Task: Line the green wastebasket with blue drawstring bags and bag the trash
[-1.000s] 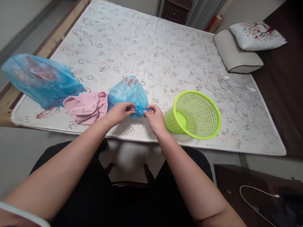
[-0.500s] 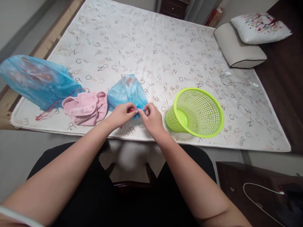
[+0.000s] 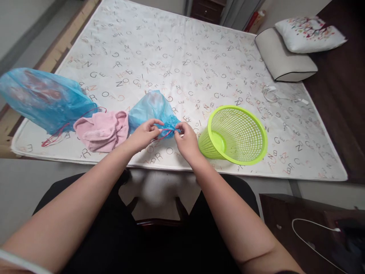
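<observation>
I am pinching the red string [image 3: 167,134] on the blue bag [image 3: 152,108] with my left hand [image 3: 145,135] and my right hand [image 3: 186,142], maybe keeping it tight so it is not slipping away.

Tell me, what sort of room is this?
Probably a bedroom: a white letter-printed mattress, with a cream contoured pillow and a white floral cushion at its far corner.

The mattress [image 3: 182,49] cover bears an all-over print of scattered capital letters in black and orange, set at varied angles. Legible groups include "GE", "ZOE" and "RO", with single letters such as "N".
</observation>
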`<state>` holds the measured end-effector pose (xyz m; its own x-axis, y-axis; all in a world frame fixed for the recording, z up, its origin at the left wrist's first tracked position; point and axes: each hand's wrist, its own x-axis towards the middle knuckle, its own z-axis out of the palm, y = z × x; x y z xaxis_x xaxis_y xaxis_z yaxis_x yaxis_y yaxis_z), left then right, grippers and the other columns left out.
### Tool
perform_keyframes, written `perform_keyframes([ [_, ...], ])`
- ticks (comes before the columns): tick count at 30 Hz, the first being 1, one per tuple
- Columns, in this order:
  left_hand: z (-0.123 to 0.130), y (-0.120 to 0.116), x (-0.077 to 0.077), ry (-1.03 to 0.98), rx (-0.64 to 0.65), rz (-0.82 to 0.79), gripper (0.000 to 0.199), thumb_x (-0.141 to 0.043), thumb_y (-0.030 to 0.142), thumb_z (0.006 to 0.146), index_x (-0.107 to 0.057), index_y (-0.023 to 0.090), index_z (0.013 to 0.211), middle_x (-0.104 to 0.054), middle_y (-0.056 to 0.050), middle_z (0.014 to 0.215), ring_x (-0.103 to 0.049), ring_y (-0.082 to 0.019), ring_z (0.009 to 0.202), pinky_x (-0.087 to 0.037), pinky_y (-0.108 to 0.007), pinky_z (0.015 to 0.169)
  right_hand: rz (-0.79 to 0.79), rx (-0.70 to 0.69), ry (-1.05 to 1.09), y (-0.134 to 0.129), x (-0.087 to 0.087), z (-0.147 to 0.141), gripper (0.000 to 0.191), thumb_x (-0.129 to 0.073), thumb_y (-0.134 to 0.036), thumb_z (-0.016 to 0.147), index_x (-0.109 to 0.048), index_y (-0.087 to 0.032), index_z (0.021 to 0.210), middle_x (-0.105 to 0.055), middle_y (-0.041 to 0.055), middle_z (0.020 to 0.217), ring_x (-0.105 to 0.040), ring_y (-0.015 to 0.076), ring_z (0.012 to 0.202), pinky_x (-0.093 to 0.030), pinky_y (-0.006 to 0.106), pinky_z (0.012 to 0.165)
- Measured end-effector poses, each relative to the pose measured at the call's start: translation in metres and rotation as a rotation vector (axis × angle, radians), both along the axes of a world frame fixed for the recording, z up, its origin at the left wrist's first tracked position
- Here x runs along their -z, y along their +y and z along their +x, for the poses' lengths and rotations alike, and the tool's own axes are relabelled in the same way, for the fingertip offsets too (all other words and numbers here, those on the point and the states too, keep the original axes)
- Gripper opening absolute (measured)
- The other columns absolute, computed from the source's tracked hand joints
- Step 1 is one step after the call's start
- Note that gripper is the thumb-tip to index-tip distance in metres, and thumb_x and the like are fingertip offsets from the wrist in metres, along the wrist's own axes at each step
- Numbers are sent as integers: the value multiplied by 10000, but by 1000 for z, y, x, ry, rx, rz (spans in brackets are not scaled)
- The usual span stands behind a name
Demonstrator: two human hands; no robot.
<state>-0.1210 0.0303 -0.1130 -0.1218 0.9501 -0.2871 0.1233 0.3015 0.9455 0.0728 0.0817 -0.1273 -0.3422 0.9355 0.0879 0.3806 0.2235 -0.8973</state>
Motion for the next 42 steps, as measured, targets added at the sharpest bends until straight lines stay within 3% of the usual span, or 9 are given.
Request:
perform_keyframes([
  [5, 0, 2, 0, 90, -158, 70, 275, -757, 307, 785, -730, 202, 1037, -468, 55, 599, -453, -119, 534, -380, -249, 551, -51, 90, 26, 4, 3, 3, 178, -511, -173, 871, -604, -226, 1013, -671, 49, 1064, -609, 189, 939, -488, 336, 870],
  [11, -6, 9, -13, -503, -408, 78, 318, -717, 421, 827, -684, 211, 1064, -670, -23, 785, -644, -155, 653, -507, -262, 613, -237, 87, 70, 4, 7, 1, 110, -576, -235, 865, -588, -237, 974, -630, -20, 860, -581, 158, 770, -458, 301, 747],
  [16, -18, 13, -5, -597, -634, -146, 242, -744, 190, 728, -636, 182, 944, -470, 78, 581, -370, -42, 424, -297, -155, 431, -255, 95, 95, 2, 6, 2, 65, -565, -272, 892, -566, -247, 952, -615, -42, 766, -573, 150, 690, -427, 295, 688],
  [20, -12, 9, 3, -363, -428, -131, 270, -821, 278, 709, -639, 173, 878, -548, 42, 667, -457, -65, 500, -334, -177, 456, -271, 80, 90, 0, 2, 1, 57, -559, -301, 910, -556, -252, 941, -603, -55, 705, -550, 145, 637, -401, 287, 647],
  [23, -1, 3, 5, -70, -162, -32, 394, -871, 424, 709, -704, 176, 966, -689, -28, 891, -631, -148, 741, -487, -247, 639, -281, 26, 143, -2, 0, -2, 99, -588, -341, 905, -547, -252, 920, -597, -61, 692, -553, 142, 639, -409, 281, 648],
  [26, 7, 0, 7, 88, -10, 32, 488, -871, 489, 717, -724, 185, 1069, -720, -51, 1028, -661, -206, 896, -510, -315, 794, -288, -66, 188, -6, 0, -5, 137, -617, -359, 888, -533, -252, 912, -607, -56, 729, -590, 144, 689, -440, 278, 678],
  [32, 4, 1, 9, 107, 39, 75, 400, -831, 497, 756, -726, 171, 963, -708, -38, 869, -646, -211, 811, -484, -332, 763, -220, -105, 28, -6, -1, -3, 169, -658, -378, 887, -578, -255, 971, -593, -62, 727, -564, 151, 662, -441, 301, 696],
  [37, -1, 2, 7, 84, 74, 83, 336, -830, 467, 762, -728, 177, 895, -713, -33, 855, -635, -193, 776, -470, -320, 746, -42, -89, -102, 2, -4, 1, 47, -652, -217, 847, -607, -229, 857, -600, -15, 822, -563, 172, 786, -442, 318, 784],
  [42, -6, 4, 1, 134, -25, 65, 227, -798, 350, 779, -739, 184, 922, -677, -13, 802, -570, -160, 692, -415, -283, 662, -12, 9, -141, 11, -9, 10, 154, -629, -215, 859, -525, -231, 745, -600, 3, 832, -551, 191, 835, -438, 333, 827],
])
